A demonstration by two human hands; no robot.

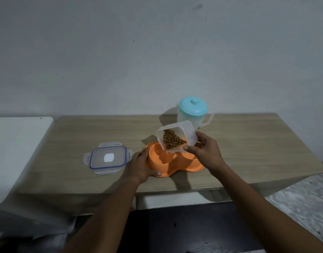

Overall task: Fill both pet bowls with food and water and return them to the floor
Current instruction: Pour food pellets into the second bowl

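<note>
Both forearms reach up from the bottom edge of the frame toward the wooden table (248,143) that spans the middle. At its centre sits the orange double pet bowl (177,165), both wells looking empty (no kibble or water shows in either). Behind it, right of centre against the wall, stands a clear water jug (192,114) with a turquoise lid, untouched. Left of the bowl lies the container's clip lid (107,157), flat on the table. The left hand (140,166) steadies the bowl's left rim, fingers curled over the edge and thumb along the front. The right hand (205,150) has its fingers clamped on a clear food container (177,138), tipped mouth-down toward the left well, brown kibble (172,139) heaped at the lower lip. By my reading the task is early: pouring is only starting, and the water and the return to the floor remain.
</note>
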